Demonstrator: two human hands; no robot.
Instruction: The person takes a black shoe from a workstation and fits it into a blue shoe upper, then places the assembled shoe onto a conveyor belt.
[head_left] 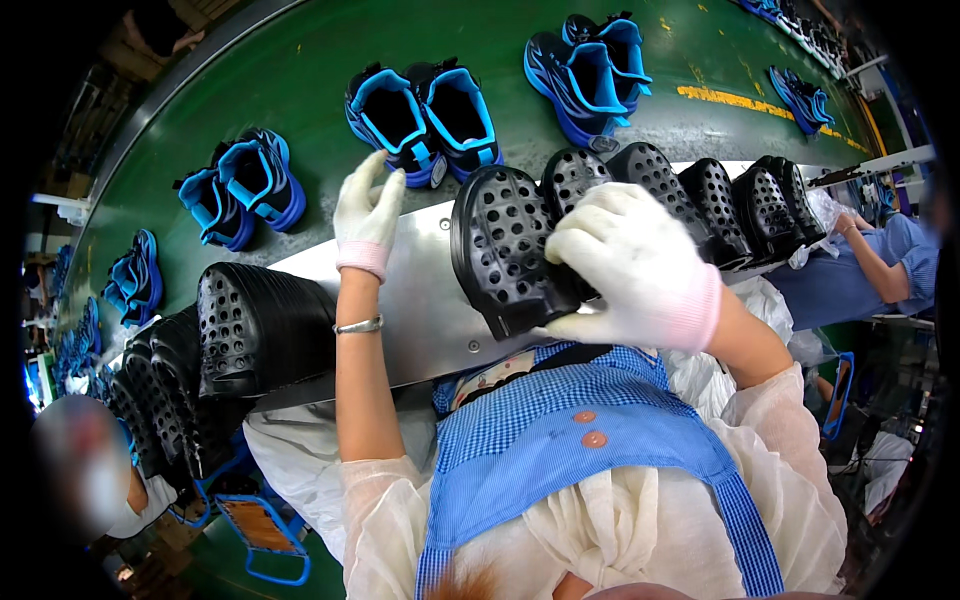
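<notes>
My right hand (635,265), in a white glove, is closed on a black perforated plastic shoe insert (505,240). The fingers reach its right edge, and the thumb is low beside its heel end; part of the grip is hidden. Right behind it a row of similar black inserts (655,175) runs off to the right. My left hand (368,215), also gloved, is raised with its fingers apart and holds nothing. Just beyond its fingertips a pair of black and blue sneakers (460,110) stands on the green conveyor belt (320,90).
A metal ledge (410,300) runs between me and the belt. On its left lies a nested stack of black inserts (265,330). More sneaker pairs (240,190) stand along the belt. A co-worker's arm (880,255) is at the right, another person at the lower left near a blue-framed chair (262,525).
</notes>
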